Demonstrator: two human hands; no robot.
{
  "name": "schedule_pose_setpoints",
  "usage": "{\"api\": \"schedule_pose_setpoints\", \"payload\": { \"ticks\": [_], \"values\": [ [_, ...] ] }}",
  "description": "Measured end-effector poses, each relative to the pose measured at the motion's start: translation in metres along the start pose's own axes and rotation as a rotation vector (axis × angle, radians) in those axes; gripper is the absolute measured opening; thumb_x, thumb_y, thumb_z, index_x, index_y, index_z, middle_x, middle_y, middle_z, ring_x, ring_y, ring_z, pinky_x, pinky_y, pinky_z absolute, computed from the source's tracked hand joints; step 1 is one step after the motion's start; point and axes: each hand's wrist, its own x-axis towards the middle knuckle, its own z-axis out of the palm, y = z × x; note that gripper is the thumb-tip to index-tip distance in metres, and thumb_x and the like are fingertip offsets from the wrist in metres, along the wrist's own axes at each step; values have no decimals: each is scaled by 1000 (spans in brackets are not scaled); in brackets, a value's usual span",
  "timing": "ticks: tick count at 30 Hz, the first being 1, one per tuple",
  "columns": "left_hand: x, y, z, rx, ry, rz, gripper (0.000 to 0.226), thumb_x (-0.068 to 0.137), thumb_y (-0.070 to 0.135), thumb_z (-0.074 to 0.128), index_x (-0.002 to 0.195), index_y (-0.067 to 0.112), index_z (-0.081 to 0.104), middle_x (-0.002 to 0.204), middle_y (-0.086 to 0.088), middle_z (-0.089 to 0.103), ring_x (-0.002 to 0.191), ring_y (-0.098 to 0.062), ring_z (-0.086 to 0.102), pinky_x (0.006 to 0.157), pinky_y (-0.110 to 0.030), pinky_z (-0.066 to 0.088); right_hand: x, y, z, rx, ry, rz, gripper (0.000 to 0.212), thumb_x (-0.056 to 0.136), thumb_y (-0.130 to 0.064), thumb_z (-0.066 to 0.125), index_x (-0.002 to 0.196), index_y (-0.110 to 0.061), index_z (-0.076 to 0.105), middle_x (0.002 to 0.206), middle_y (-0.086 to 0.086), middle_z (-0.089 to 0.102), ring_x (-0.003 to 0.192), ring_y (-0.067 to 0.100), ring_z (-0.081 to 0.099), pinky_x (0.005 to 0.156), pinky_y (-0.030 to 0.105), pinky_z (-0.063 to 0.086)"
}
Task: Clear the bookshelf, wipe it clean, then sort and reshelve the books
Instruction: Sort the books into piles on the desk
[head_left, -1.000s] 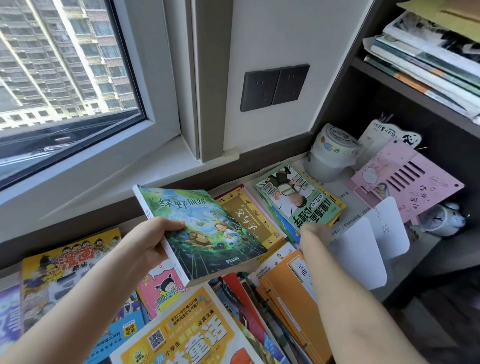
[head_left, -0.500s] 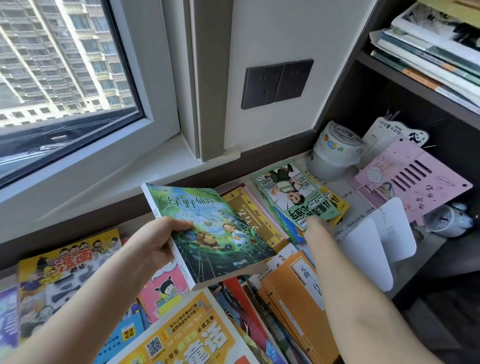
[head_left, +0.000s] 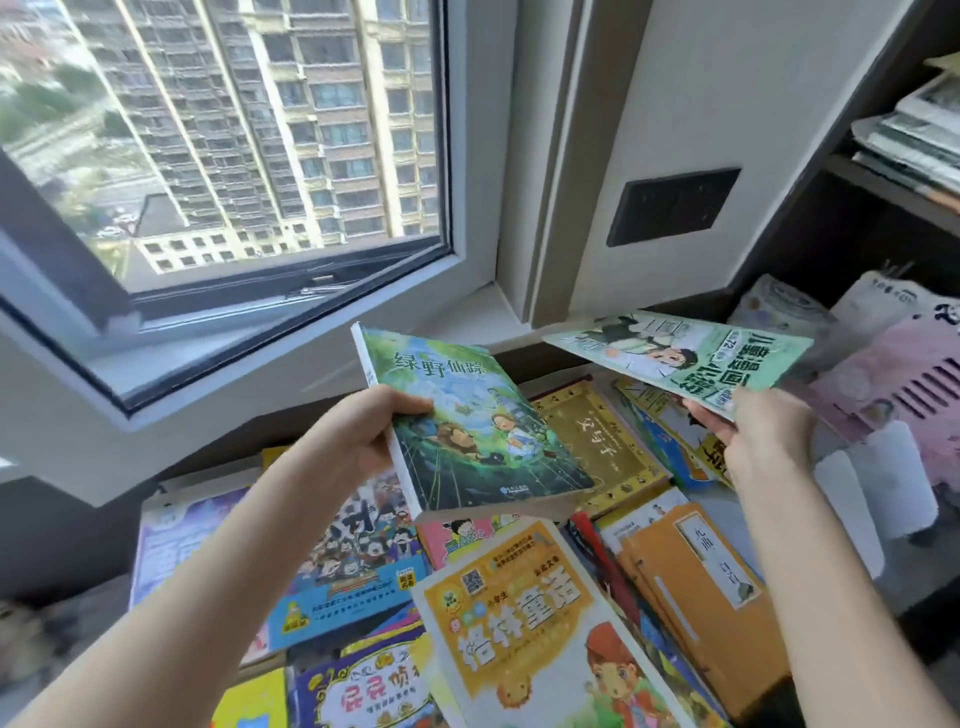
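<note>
My left hand grips a green picture book with a lion on its cover by its spine edge, held above the pile. My right hand pinches the near edge of a pale green book with a cartoon boy on it, lifted clear of the pile and tilted. Below both lie several loose children's books, among them a gold-brown one, a yellow fairy-tale book and orange folders. The dark bookshelf stands at the right, with a stack of books on its upper board.
A window and white sill run along the left. A dark switch plate sits on the wall. At the right are a pink slotted board, a white bookend and a patterned cup, blurred.
My right hand has picked the pale green book off the pile and raised it. My left hand has lifted the green lion book a little. The camera has tilted up towards the window.
</note>
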Motion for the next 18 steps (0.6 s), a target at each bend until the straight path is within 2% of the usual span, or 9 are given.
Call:
{"api": "schedule_pose_setpoints", "payload": {
  "ticks": [1,3,5,8,10,12,13,15,18],
  "values": [
    [-9,2,-12,28,18,12,11,91,-1,51,100,-5,55,85,-19,69,63,-26,70,62,-39,58,-11,-2,-2,-41,-43,-21,25,92,12,44,112,3,55,106,15,57,65,28,62,45,24,55],
    [-30,5,-41,65,61,47,6,92,-1,51,95,-5,55,79,-19,67,56,-25,68,56,-35,59,-34,-2,-1,-140,-176,-91,17,94,8,46,105,2,57,93,10,63,66,25,63,43,23,54],
    [-49,4,-70,88,126,92,3,91,-4,52,93,-5,54,75,-18,66,53,-24,67,51,-32,58,-53,-3,6,-200,-317,-118,17,95,7,45,104,0,56,97,13,62,66,22,62,40,20,52],
    [-75,-5,-110,95,205,87,3,91,-4,52,92,-3,54,76,-16,64,50,-21,66,49,-29,58,-75,-3,20,-376,-459,-43,9,95,7,46,95,3,54,97,18,58,45,14,62,34,17,46],
    [-91,-16,-135,46,243,56,6,92,-4,49,89,-4,54,66,-15,64,45,-21,65,42,-29,55,-86,5,33,-478,-544,12,9,94,8,46,90,6,54,78,16,61,32,8,55,31,17,43],
    [-104,-28,-156,10,278,27,7,92,-5,49,92,-5,56,64,-17,67,45,-23,66,40,-32,54,-97,11,47,-593,-629,13,16,94,8,47,80,7,54,52,10,62,30,8,55,29,18,42],
    [-112,-36,-168,-7,299,18,9,91,-5,49,95,-6,57,65,-18,68,47,-25,67,41,-34,55,-105,16,55,-658,-689,-2,20,94,7,47,75,4,54,47,7,61,31,9,55,29,18,42],
    [-124,-49,-187,-29,317,-6,12,91,-5,48,98,-6,57,66,-19,70,49,-27,68,41,-37,55,-117,25,72,-768,-797,-29,21,94,6,47,75,4,55,59,12,64,40,14,60,31,19,43],
    [-140,-70,-213,-60,364,-48,13,91,-4,48,98,-6,58,67,-21,70,49,-30,67,40,-40,54,-131,41,103,-1009,-925,-107,11,94,3,53,92,9,62,76,18,65,49,17,60,36,22,44]
  ]
}}
